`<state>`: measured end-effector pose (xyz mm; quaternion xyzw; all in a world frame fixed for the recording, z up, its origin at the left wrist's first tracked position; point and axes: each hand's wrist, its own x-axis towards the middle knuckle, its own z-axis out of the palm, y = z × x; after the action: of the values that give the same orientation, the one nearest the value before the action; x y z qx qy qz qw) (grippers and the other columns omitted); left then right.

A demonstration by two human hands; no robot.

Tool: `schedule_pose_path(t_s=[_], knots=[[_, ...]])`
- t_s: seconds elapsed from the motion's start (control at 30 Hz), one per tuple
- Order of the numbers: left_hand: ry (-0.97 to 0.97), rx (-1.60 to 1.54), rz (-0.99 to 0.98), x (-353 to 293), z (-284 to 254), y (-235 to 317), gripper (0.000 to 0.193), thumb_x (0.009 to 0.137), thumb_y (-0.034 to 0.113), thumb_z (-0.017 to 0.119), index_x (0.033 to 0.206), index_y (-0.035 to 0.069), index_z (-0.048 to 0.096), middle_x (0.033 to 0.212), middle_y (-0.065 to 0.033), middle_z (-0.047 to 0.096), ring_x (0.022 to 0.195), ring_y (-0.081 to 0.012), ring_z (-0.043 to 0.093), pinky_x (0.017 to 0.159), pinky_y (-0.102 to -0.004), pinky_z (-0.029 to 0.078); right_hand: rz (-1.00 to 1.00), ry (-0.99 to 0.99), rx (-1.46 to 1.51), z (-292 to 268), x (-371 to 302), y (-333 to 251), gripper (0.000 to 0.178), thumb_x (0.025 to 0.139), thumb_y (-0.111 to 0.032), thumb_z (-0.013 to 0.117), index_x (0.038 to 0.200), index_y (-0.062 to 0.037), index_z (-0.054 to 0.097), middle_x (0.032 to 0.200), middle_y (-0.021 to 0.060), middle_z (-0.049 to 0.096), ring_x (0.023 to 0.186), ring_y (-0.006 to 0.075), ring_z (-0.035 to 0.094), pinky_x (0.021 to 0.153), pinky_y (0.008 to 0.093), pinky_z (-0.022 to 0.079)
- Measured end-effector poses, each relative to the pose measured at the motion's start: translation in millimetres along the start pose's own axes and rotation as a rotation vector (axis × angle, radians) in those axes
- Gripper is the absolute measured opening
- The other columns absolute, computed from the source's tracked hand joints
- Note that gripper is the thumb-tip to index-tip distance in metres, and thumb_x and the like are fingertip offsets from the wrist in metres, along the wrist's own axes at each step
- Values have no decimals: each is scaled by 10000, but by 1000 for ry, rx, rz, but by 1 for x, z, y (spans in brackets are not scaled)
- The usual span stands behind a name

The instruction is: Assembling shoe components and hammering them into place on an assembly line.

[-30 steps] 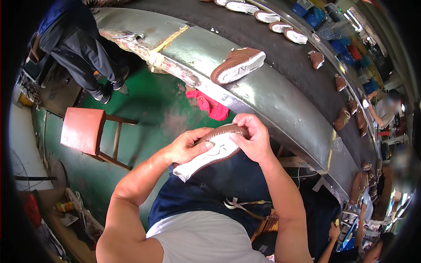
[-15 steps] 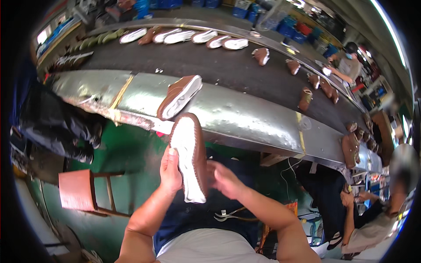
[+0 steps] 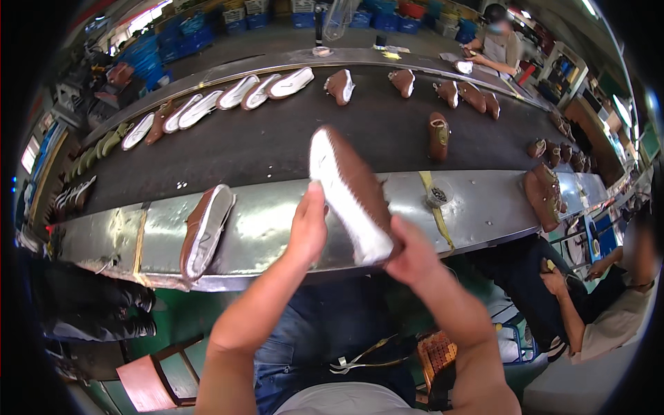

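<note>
A brown shoe (image 3: 349, 197), its white underside turned toward me, is held tilted over the near metal ledge. My left hand (image 3: 309, 225) grips its left edge, with the thumb on the white underside. At the lower end my right hand (image 3: 413, 256) closes around the shoe; some of its fingers are hidden behind it. Another brown shoe (image 3: 207, 232) with a pale sole lies on its side on the ledge to the left. Pliers with long handles (image 3: 360, 365) rest on my lap.
Beyond the metal ledge (image 3: 266, 238) runs a dark conveyor belt (image 3: 263, 142) with several brown and white shoes (image 3: 289, 83) along its far side. A small round container (image 3: 438, 196) stands on the ledge. A stool (image 3: 146, 389) is at lower left; a seated person (image 3: 602, 304) sits at right.
My view has swung to the right and up. The held shoe has moved forward over the ledge and tilted, and my right hand, apart from it or barely touching before, now grips its lower end.
</note>
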<state>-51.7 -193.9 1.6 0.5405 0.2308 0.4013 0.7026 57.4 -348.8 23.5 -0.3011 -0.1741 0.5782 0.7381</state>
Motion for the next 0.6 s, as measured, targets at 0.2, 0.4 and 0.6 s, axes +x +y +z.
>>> schedule_pose_path(t_s=[0.2,0.4,0.6], knots=[[-23,381,-129,105,4,-32,460,993,294,562,1310,-36,515,1149,-109,643,1036,-164,594,904,-298,465,-231,319,-481,-61,115,-143,468,958,-232,618,1326,11,462,1216,123,625,1105,267,636,924,425,536],[-7,667,-143,209,29,-67,502,927,308,621,1278,-43,541,1177,-189,654,1075,-267,634,934,-338,478,-388,781,-2159,-193,192,-165,745,900,-287,672,1399,102,279,1241,254,555,1101,364,623,926,432,522],[138,979,90,353,62,-116,667,886,393,645,1314,-83,461,1313,-308,526,1232,-416,523,1044,-432,428,-147,421,-2264,-161,153,-196,709,892,-315,670,1369,106,356,1334,295,476,1162,432,561,964,447,493]])
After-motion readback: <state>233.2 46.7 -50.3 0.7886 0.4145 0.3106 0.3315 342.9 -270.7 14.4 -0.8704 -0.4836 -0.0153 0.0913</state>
